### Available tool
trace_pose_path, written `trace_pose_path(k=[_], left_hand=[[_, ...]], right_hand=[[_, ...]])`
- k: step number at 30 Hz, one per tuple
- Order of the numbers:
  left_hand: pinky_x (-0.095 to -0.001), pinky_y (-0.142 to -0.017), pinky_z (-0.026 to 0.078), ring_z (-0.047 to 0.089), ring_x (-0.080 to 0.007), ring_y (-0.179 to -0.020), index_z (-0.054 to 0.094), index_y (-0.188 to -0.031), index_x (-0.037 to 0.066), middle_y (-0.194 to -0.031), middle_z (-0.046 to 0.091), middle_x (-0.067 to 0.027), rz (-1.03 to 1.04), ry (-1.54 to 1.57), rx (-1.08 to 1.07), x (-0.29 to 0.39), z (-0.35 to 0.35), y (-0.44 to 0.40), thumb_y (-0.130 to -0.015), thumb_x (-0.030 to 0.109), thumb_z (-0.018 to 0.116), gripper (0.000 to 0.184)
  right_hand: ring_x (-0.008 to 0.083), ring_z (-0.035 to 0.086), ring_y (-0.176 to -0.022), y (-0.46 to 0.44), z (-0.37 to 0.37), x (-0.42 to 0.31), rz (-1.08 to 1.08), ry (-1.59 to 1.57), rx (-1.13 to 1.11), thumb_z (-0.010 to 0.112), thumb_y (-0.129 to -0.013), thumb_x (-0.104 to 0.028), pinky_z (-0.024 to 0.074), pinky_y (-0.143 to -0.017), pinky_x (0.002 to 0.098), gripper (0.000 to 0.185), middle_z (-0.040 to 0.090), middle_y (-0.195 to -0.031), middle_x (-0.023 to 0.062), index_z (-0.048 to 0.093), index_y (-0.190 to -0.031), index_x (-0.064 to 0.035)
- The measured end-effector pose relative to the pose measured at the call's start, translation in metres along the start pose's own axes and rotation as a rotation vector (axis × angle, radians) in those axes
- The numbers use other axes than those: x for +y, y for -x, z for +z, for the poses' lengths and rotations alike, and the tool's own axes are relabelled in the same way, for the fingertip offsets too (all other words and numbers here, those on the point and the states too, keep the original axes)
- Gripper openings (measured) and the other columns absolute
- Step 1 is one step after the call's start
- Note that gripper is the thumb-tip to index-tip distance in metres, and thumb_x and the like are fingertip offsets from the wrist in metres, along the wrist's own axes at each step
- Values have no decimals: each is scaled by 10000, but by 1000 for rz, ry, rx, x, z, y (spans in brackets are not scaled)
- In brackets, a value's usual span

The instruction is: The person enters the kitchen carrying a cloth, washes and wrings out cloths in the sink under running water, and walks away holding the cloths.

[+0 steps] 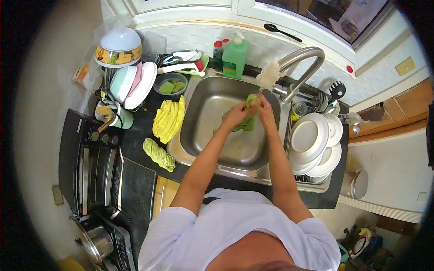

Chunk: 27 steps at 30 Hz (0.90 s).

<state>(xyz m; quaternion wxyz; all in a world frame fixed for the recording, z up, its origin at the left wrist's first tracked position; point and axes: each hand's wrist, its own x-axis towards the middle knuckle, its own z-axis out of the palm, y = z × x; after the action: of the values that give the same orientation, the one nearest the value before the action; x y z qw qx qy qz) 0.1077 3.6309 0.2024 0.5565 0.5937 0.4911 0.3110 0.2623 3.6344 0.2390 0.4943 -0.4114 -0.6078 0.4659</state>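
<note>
Over the steel sink [199, 104], both hands grip a wet-looking green cloth [247, 124]. My left hand [236, 115] closes on its left side, and my right hand [263, 112] is wrapped round its upper right part. One bunched end sticks up between the fingers, while the rest hangs down into the basin. Just above the hands is the tap [312, 56], its spout covered by a whitish wrap [269, 74]. Part of the cloth is hidden behind my fingers.
Left of the sink lie a yellow cloth [168, 118], a rolled lime cloth [158, 155] and a bowl with green sponges [162, 80]. Behind stands a green soap bottle [235, 56]. White plates [312, 135] fill the rack at right. A black oven [86, 171] stands far left.
</note>
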Motion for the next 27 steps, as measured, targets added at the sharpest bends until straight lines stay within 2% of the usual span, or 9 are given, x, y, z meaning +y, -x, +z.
trace_pose_path(k=[2,5,8,11,14,17,20,23,27], left_hand=[[-311,-765,441,551,-190,-922,412,-1243,74,-1073,568,-103,34,122,50,39,2,4,-797,244,604,515],[-301,-792,431,547,-195,-920,420,-1234,67,-1034,575,-101,219,359,272,78,4,13,-805,220,589,486],[-303,-811,426,543,-205,-915,439,-1204,70,-1001,574,-83,185,603,488,73,7,8,-830,238,578,433],[-316,-813,439,551,-196,-908,475,-1166,80,-983,575,-73,-130,926,495,39,8,-4,-860,267,554,367],[-332,-795,459,562,-188,-889,514,-1103,85,-956,581,-65,-134,1479,181,-12,23,-17,-886,310,510,313],[-332,-787,467,567,-189,-880,528,-1080,88,-949,585,-61,-127,1349,272,-4,36,-14,-889,323,497,305],[-332,-778,474,571,-189,-870,542,-1057,90,-942,589,-57,-117,1207,363,8,46,-12,-892,336,484,301],[-335,-764,481,574,-197,-874,551,-1027,90,-951,593,-53,-156,1211,409,4,49,-15,-900,358,458,311],[-330,-794,472,576,-199,-899,547,-1044,90,-982,596,-51,-258,1346,252,-1,34,-6,-900,396,445,353]], right_hand=[[196,479,-964,8,0,37,201,-263,219,481,-893,-377,383,-833,314,372,514,-1050,84,581,-1064,-63],[168,461,-1053,27,5,27,740,-450,269,362,-924,-459,366,-873,346,448,506,-1128,37,471,-1185,-112],[182,504,-1009,30,15,-4,514,-1037,267,430,-899,-462,411,-813,355,415,526,-1142,30,521,-1113,-119],[249,578,-849,16,28,-5,248,-481,341,491,-870,-443,448,-708,369,379,610,-1000,108,580,-990,-94],[353,581,-702,13,56,-47,190,530,311,536,-841,-405,453,-646,395,364,616,-793,191,598,-879,-49],[367,577,-742,12,70,-45,81,674,385,524,-855,-332,445,-653,442,301,581,-746,229,576,-850,-36],[379,569,-715,-1,40,-16,248,709,378,500,-859,-378,427,-627,458,346,585,-720,210,552,-802,-42],[383,569,-704,2,45,-34,252,715,381,483,-859,-419,423,-609,465,377,585,-687,191,538,-774,-55],[375,564,-705,9,57,-48,124,650,255,464,-871,-410,426,-606,463,358,567,-692,196,545,-793,-70]])
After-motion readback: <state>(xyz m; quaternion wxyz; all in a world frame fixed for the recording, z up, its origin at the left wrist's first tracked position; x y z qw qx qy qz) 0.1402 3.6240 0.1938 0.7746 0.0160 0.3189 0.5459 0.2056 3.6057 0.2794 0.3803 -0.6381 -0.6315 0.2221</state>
